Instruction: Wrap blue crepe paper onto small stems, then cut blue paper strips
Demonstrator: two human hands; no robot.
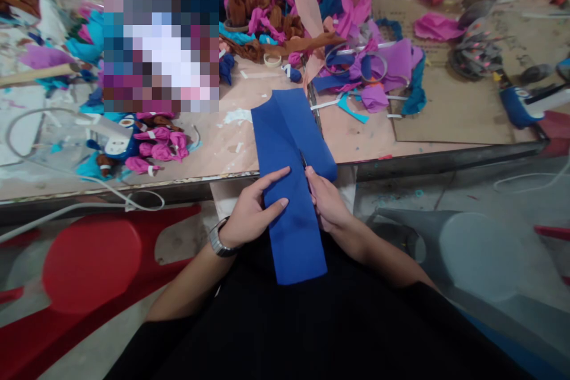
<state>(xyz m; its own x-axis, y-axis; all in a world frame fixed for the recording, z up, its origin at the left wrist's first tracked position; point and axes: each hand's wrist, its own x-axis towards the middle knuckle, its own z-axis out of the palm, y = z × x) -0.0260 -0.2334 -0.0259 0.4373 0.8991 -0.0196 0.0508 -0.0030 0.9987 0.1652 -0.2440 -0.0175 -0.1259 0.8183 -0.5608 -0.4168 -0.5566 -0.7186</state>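
Note:
A long blue sheet [291, 231], apparently crepe paper, runs from the tabletop over its front edge toward my lap. My left hand [253, 208], with a metal watch on its wrist, grips the sheet's left side. Its thumb and index finger lie on top, and the other fingers seem to be underneath. My right hand [327, 199] is closed round scissors at the right side. Only a dark piece of the scissors' blade [304, 159] shows, in a slit in the blue sheet; the handles are hidden in my fingers.
Crumpled pink paper [347, 6] and other coloured pieces heap along the back. Clear round rims [374, 68] lie right of the sheet. Cardboard [454, 113] covers the right side. Blue-and-white glue guns [120, 139] sit at both sides. A red stool [91, 261] and a grey stool [476, 255] flank me.

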